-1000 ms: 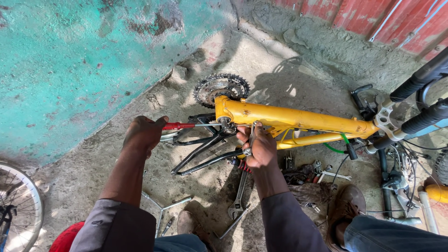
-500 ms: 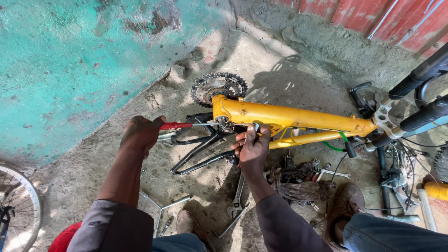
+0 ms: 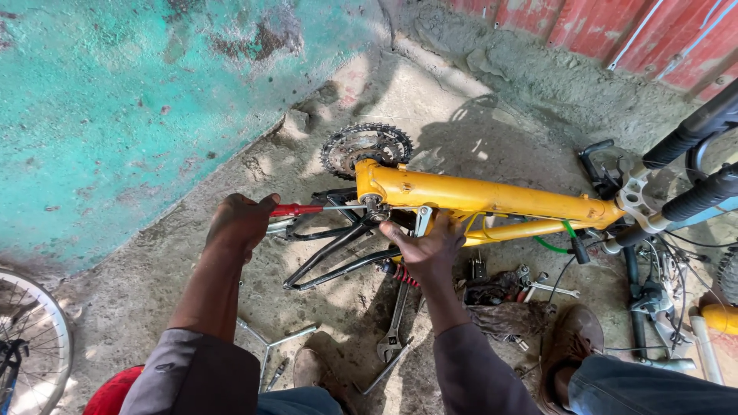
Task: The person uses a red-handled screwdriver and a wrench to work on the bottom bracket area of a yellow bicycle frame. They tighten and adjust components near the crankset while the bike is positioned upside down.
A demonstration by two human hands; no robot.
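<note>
Head view: our left hand (image 3: 240, 223) closes its fingers around a red-handled tool (image 3: 296, 209) at the bottom bracket (image 3: 374, 206); our right hand (image 3: 429, 247) grips the yellow bicycle frame (image 3: 492, 198), lying over the concrete floor (image 3: 430, 100). We judge it rigid, heavy; hold tubes.

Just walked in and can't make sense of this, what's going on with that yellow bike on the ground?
A person is working on a yellow bicycle frame lying on its side on the dirt floor. The left hand grips a red-handled tool whose shaft reaches the frame's bottom bracket area, beside the chainrings. The right hand steadies the frame from below. An adjustable wrench and other tools lie loose near the person's shoes.
</note>
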